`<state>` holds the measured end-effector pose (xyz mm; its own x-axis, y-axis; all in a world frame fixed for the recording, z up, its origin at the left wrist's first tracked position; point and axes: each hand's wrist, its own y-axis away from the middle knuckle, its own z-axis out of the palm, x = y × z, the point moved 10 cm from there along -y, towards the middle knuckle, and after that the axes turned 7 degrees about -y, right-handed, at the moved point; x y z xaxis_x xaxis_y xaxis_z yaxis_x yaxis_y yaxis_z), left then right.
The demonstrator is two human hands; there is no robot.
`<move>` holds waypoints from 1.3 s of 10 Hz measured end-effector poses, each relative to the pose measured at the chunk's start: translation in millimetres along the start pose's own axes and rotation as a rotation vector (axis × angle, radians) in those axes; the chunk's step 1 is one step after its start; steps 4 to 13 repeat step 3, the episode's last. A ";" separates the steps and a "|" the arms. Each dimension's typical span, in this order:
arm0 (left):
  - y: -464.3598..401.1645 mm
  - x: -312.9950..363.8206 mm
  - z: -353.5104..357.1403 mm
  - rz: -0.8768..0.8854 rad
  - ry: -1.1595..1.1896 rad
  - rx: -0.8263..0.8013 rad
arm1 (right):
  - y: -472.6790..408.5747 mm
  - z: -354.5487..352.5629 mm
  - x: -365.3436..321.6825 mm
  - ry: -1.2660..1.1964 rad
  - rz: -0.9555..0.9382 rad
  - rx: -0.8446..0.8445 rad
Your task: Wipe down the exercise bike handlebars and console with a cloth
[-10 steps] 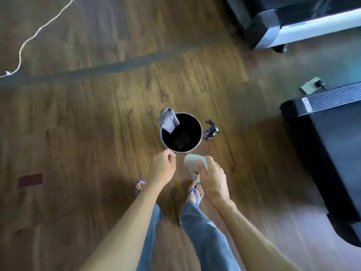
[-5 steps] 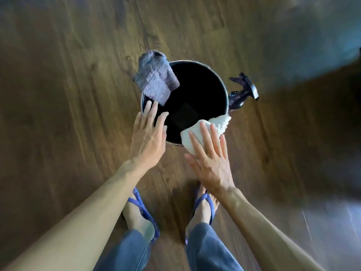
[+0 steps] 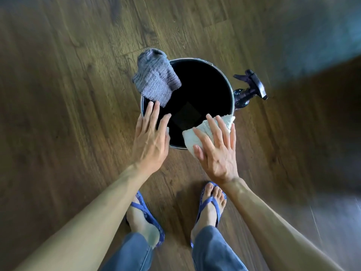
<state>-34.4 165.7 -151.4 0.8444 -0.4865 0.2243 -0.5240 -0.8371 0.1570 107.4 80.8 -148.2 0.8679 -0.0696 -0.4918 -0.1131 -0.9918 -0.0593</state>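
A folded white cloth lies over the near right rim of a black bucket on the floor. My right hand lies flat on that cloth with fingers spread, holding it against the rim. My left hand rests open on the near left rim, its fingertips just below a grey cloth draped over the far left rim. The exercise bike is out of view.
A dark spray bottle stands against the bucket's right side. The wooden floor surrounds the bucket. My feet in blue flip-flops stand just behind it. The right edge of the view is blurred.
I have bent down close to the bucket from standing height. My right hand brought the white cloth onto the rim, and my left hand opened and reached the rim.
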 end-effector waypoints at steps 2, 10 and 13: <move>2.1 5.8 -22.0 0.031 0.001 0.053 | -2.4 -17.2 -8.4 0.037 0.079 -0.121; 42.5 9.7 -66.6 -0.060 0.081 0.060 | 10.9 -73.4 -29.4 -0.181 0.283 -0.124; 42.5 9.7 -66.6 -0.060 0.081 0.060 | 10.9 -73.4 -29.4 -0.181 0.283 -0.124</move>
